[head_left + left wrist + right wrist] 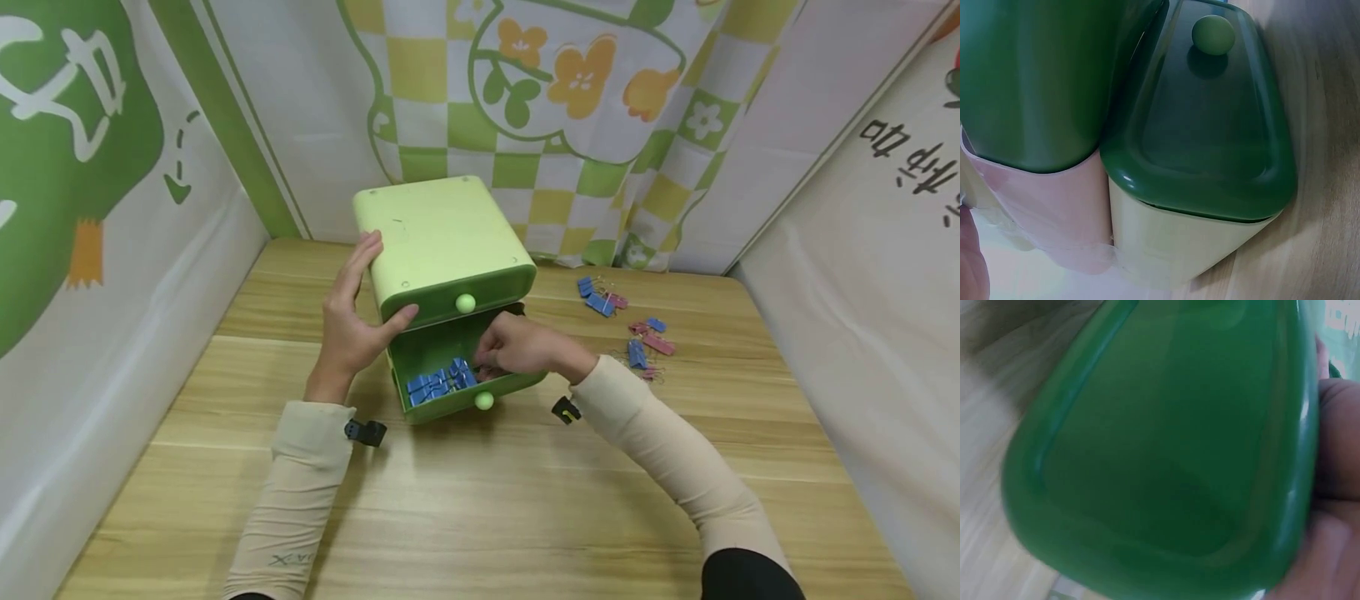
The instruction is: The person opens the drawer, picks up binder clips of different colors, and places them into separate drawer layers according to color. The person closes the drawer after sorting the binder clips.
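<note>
While the left hand (352,329) spreads wide against the cabinet's left side, its thumb on the upper drawer front, the right hand (521,346) reaches with curled fingers into the pulled-out lower drawer (517,385); whether its fingertips pinch anything I cannot tell. The light-green two-drawer cabinet (446,237) stands at the centre of the head view on the wooden worktop (487,517). Blue binder clips (438,387) lie in the drawer's left part. Right of centre, loose blue and pink clips (658,343) lie scattered on the worktop.
</note>
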{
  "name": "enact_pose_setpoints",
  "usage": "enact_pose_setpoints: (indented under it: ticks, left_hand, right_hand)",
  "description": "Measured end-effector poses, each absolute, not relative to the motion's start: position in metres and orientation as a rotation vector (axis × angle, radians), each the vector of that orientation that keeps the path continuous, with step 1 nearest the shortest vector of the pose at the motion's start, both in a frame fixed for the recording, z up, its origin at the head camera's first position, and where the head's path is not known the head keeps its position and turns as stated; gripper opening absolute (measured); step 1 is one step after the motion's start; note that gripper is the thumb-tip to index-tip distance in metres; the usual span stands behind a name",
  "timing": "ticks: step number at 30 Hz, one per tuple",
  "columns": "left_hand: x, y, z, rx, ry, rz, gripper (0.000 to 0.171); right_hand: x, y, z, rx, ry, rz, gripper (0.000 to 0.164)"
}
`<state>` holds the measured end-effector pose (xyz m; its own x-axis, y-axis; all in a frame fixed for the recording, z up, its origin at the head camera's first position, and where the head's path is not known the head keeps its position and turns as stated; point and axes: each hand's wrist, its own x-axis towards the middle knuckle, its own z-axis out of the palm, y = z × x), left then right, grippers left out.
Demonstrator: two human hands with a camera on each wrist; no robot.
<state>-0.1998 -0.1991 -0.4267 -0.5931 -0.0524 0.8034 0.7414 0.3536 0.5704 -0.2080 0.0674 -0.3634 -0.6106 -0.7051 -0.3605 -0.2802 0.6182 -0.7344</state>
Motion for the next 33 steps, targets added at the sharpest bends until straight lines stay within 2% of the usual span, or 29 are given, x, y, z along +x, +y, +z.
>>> enact_pose_setpoints:
  ticks: [3, 5, 13, 21, 23, 27, 33]
  left_hand:
    - [-0.2, -0.199, -0.426, -0.606, -1.848, -1.313, 0.087]
    - [-0.2, -0.199, -0.425, -0.609, -1.845, -1.311, 0.087]
    - [-0.199, -0.198, -0.423, -0.603, -1.852, -1.324, 0.086]
    - [-0.2, -0.199, -0.426, -0.597, -1.854, -1.338, 0.088]
    - [-0.2, -0.199, -0.426, -0.598, -1.856, -1.333, 0.088]
    - [-0.199, -0.198, -0.425, -0.595, -1.861, -1.321, 0.088]
    - [-0.2, -0.197, -0.426, -0.592, -1.855, -1.319, 0.089]
  right_hand:
    - [-0.202, 0.062, -0.36, -0.866, 2.321, -0.665, 0.045]
    - [-0.197, 0.06, -0.356, -0.872, 2.41, -0.566, 0.051]
    - [-0.183, 0.057, -0.347, -0.828, 2.585, -0.378, 0.047]
    - [-0.183, 0.076, -0.34, -0.895, 2.642, -0.462, 0.049]
    - [-0.181, 0.084, -0.335, -0.889, 2.649, -0.506, 0.045]
    - [-0.18, 0.102, -0.323, -0.832, 2.675, -0.605, 0.024]
    - [-0.181, 0.131, -0.305, -0.746, 2.823, -0.61, 0.019]
